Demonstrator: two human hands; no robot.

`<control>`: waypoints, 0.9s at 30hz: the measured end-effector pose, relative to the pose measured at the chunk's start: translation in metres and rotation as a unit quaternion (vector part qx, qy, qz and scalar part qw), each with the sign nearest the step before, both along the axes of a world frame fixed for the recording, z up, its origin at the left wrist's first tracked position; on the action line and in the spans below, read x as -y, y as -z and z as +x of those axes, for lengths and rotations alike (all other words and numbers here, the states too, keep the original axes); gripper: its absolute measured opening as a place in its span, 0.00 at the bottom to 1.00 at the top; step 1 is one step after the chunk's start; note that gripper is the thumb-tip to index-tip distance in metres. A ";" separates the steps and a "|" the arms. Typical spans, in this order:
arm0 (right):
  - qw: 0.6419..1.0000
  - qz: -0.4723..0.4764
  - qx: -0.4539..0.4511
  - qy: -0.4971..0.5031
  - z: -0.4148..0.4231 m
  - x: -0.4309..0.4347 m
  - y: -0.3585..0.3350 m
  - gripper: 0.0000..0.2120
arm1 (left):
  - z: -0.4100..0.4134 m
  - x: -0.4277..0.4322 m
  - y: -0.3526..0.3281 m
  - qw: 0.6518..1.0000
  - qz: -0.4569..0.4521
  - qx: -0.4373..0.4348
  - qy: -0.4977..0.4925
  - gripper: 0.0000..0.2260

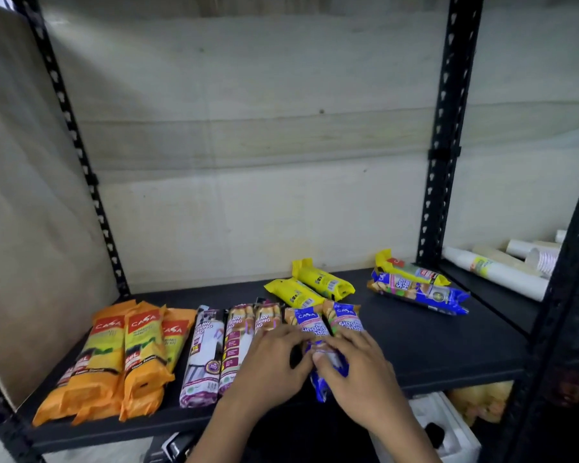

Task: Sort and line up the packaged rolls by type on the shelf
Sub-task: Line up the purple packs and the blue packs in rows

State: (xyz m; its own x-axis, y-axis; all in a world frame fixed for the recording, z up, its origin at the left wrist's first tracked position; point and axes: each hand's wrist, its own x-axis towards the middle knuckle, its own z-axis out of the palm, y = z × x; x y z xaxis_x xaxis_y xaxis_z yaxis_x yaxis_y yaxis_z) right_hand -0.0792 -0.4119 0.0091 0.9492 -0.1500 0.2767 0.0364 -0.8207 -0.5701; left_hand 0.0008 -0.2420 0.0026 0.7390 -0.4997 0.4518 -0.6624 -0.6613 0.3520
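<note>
On the black shelf (432,342) lie rows of packaged rolls. Three orange packs (121,359) are side by side at the left. Right of them sit three white-and-purple drawstring packs (208,355). Two blue packs (328,324) lie beside those, under my hands. My left hand (274,365) and my right hand (358,372) both rest on the blue packs, fingers pinching their near ends. Two yellow packs (310,287) lie behind at an angle. At the back right, a yellow pack (411,269) and a blue pack (422,292) lie together, skewed.
Black perforated uprights (443,155) frame the bay. A plywood back wall (248,145) closes it. The neighbouring shelf at right holds white paper-cup stacks (495,272). Below the shelf stands a white foam box (448,429).
</note>
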 end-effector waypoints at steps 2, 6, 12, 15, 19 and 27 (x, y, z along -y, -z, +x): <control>0.998 0.058 0.028 -0.016 0.002 0.010 -0.002 0.23 | 0.001 0.005 -0.002 1.000 -0.017 0.003 -0.003 0.18; 0.993 0.107 0.056 -0.012 0.001 0.037 -0.006 0.15 | 0.000 0.023 -0.007 0.998 -0.059 -0.004 0.003 0.15; 0.991 0.096 0.097 0.017 0.011 0.084 -0.010 0.09 | -0.002 0.065 -0.021 0.999 -0.027 -0.018 0.034 0.15; 0.991 0.079 0.098 0.044 0.020 0.112 -0.016 0.09 | 0.001 0.089 -0.028 0.998 -0.027 -0.030 0.047 0.15; 0.992 0.036 0.095 0.079 0.034 0.144 -0.017 0.11 | 0.009 0.116 -0.027 0.997 0.004 -0.067 0.045 0.18; 0.981 -0.139 0.026 0.135 0.072 0.191 -0.014 0.27 | 0.013 0.128 -0.021 0.994 0.048 -0.097 0.019 0.21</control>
